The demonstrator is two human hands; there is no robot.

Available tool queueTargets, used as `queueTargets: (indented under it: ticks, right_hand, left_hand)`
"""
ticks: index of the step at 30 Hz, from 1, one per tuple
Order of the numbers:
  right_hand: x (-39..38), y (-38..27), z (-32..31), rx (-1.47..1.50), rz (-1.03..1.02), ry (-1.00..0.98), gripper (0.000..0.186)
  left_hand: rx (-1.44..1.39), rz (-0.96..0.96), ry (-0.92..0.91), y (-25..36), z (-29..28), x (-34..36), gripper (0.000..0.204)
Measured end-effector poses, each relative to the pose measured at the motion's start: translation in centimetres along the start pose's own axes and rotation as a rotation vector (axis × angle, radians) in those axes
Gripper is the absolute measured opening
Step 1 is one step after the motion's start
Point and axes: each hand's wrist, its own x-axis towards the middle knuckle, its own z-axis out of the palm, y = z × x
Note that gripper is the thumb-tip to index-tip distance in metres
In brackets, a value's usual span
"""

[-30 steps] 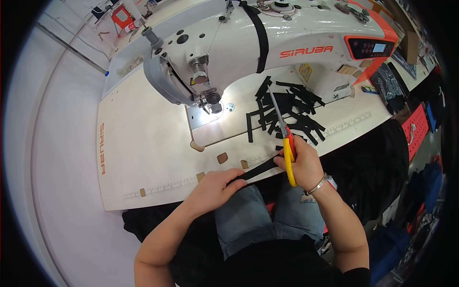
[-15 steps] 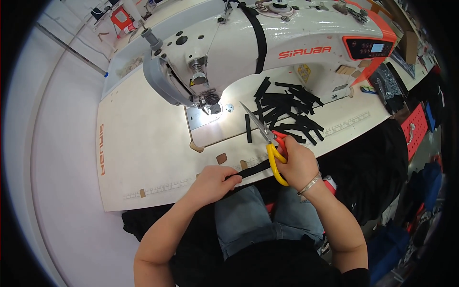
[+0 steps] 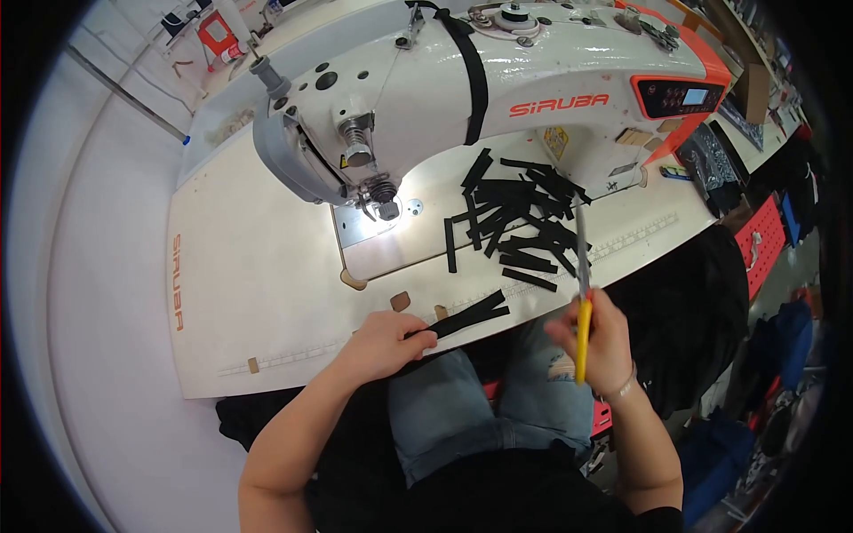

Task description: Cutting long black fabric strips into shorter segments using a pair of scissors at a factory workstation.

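My left hand (image 3: 382,346) pinches black fabric strips (image 3: 466,315) at the table's front edge, their free ends fanned into two over a printed ruler. To its right, my right hand (image 3: 593,333) holds yellow and red scissors (image 3: 584,338), blurred, with the blades pointing away from me over the pile. A loose pile of several short black strips (image 3: 515,200) lies right of the lit needle plate (image 3: 355,226), beneath the arm of a white sewing machine (image 3: 426,98).
The white tabletop (image 3: 231,266) has small tan patches along its ruler. Black cloth (image 3: 675,302) lies below its right front edge. A red perforated panel (image 3: 760,240), a bagged item (image 3: 711,160) and a cardboard box (image 3: 755,89) stand at the right. A white wall runs along the left.
My right hand has swung the scissors rightward and slightly down, away from the strip. The held strips now show two loose ends, and more short pieces lie just above them.
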Motion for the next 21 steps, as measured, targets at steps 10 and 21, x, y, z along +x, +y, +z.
queueTargets:
  ticks: [10,21]
  right_hand:
    - [-8.7,3.0,3.2,0.384,0.277,-0.605,0.039]
    - [-8.4,2.7,5.6,0.495,0.267,-0.815,0.035]
  left_hand:
    - [0.009,0.000,-0.043,0.0,-0.5,-0.3,0.021]
    - [-0.020,-0.017,-0.023,0.1,-0.3,-0.3,0.021]
